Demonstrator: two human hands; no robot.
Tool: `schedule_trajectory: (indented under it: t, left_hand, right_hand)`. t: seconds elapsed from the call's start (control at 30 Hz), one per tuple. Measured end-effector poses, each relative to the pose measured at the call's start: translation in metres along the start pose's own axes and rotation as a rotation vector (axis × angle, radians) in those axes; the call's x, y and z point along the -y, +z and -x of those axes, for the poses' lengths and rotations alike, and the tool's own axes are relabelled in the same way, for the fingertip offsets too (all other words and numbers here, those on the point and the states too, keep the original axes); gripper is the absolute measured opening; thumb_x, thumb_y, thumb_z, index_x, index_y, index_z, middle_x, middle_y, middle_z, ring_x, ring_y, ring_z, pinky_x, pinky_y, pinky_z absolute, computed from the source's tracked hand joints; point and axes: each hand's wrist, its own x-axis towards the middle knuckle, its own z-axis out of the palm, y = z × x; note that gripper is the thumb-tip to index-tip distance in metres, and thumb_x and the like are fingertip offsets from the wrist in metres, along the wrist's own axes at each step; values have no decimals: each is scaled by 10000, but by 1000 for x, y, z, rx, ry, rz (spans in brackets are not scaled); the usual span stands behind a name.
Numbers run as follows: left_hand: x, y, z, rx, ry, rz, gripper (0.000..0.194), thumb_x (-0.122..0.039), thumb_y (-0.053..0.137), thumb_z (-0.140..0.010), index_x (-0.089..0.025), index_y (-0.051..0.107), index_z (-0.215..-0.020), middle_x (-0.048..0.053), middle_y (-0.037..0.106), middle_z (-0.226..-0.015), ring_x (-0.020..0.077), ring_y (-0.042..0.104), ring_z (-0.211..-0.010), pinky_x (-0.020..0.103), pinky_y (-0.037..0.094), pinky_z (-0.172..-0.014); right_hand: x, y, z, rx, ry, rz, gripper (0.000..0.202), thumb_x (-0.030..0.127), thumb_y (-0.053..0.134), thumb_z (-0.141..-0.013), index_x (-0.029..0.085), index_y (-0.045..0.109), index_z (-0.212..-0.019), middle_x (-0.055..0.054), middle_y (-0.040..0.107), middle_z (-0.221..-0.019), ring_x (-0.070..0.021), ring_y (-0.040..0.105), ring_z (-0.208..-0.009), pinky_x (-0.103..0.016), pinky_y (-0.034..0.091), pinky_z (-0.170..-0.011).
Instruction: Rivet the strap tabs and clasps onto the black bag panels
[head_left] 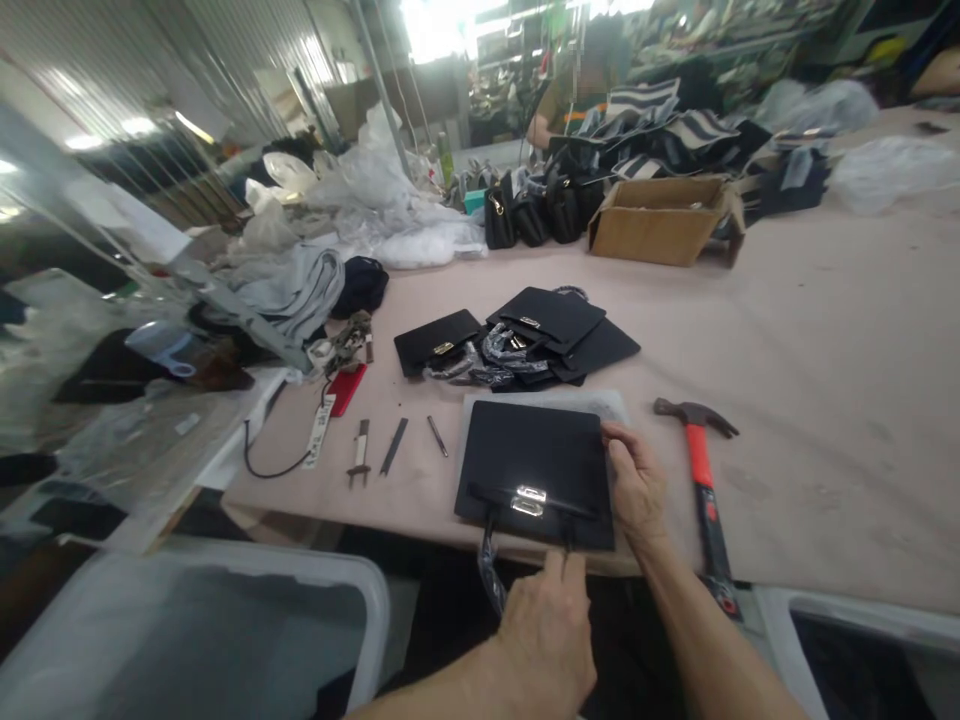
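A black bag panel with a shiny metal clasp lies on a pale sheet at the table's front edge. My right hand has its fingers closed on the panel's right side. Below the front edge, my left hand is closed, its fingertips at the base of the panel's wrapped handle, near the right handle end. The handle loops down over the table edge, left of my left hand. Fingertips of the left hand are partly hidden.
A claw hammer lies right of the panel. Small tools, including a caliper, are at the left. Black bag pieces are piled behind. A cardboard box and a person are farther back.
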Motion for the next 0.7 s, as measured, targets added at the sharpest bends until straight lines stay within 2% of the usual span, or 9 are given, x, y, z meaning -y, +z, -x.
schedule_trajectory:
  t: [0.1,0.2,0.33,0.5,0.6,0.7]
  left_hand:
    - [8,-14,-22,-179,4,16,401,-77,488,-887,-143,569,-1274,168,638,-1159,296,678,-1012,386,548,-889]
    - [15,-23,-51,-294,25,93,316,-92,491,-899,-120,596,-1196,169,647,-1111,297,656,-1062,394,524,-957]
    - [12,-15,-71,-334,78,251,328,-120,540,-872,-121,576,-1198,171,635,-1144,293,617,-1118,406,498,-1023]
    - [3,2,-62,-312,119,350,377,-139,551,-875,-118,519,-1250,184,598,-1211,302,578,-1175,434,487,-1057]
    - [-1,1,-51,-242,146,310,504,-103,547,-850,-95,461,-1347,221,536,-1329,321,571,-1208,444,496,-1058]
    - [-1,-3,-41,-184,142,243,481,-94,528,-847,-93,483,-1325,221,553,-1308,345,607,-1161,468,534,-1008]
  right_hand:
    - [4,0,-1,89,-27,-23,334,467,526,-954,193,671,-1079,-115,695,-1138,-269,642,-1101,-500,487,-1028]
    - [7,-1,-2,220,-52,-23,344,497,601,-907,210,678,-1082,-107,691,-1179,-273,634,-1131,-480,483,-1037]
    - [9,-3,-6,422,-172,96,364,476,650,-878,219,681,-1133,-116,665,-1265,-293,590,-1218,-506,434,-1089]
    - [7,-3,-16,588,-265,187,362,473,608,-901,217,686,-1145,-115,672,-1271,-295,579,-1244,-505,422,-1099]
    - [9,2,-20,655,-299,301,401,458,633,-875,198,677,-1178,-122,662,-1292,-301,574,-1245,-502,415,-1090]
    - [18,10,-22,709,-354,464,434,435,654,-856,188,662,-1212,-130,647,-1311,-324,542,-1273,-542,352,-1109]
